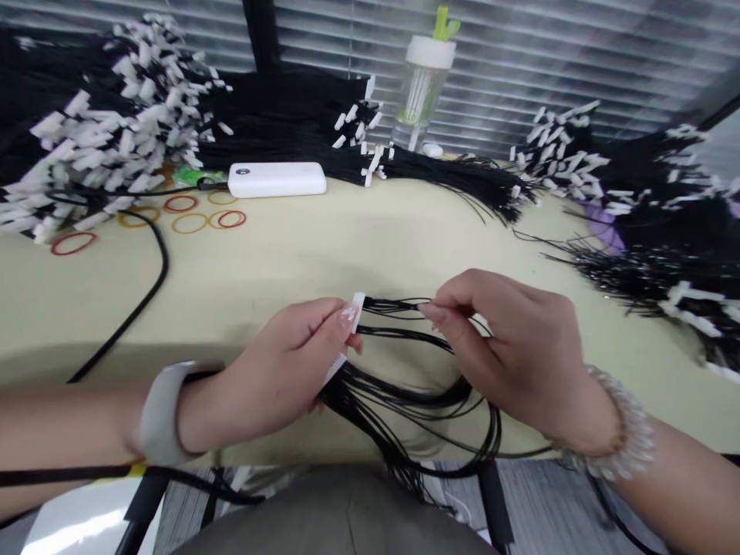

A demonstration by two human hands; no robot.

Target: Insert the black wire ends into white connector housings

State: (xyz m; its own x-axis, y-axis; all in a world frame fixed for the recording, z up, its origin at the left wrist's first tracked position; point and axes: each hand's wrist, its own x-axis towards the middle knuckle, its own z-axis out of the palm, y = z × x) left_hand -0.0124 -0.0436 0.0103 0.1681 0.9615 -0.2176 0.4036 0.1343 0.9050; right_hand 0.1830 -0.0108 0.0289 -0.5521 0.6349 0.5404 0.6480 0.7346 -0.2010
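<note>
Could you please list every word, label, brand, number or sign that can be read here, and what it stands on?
No text can be read.
White device: dark spot at one end, too small to read.
Green packet: too blurred to read.
Bottle: any markings too blurred to read.
White connector in the left hand: nothing readable.

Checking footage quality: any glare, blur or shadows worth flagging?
Head view: bright glare on the white panel at lower left; right hand looks slightly soft; black wires hard to separate; soft shadow on the table beside the left forearm.
</note>
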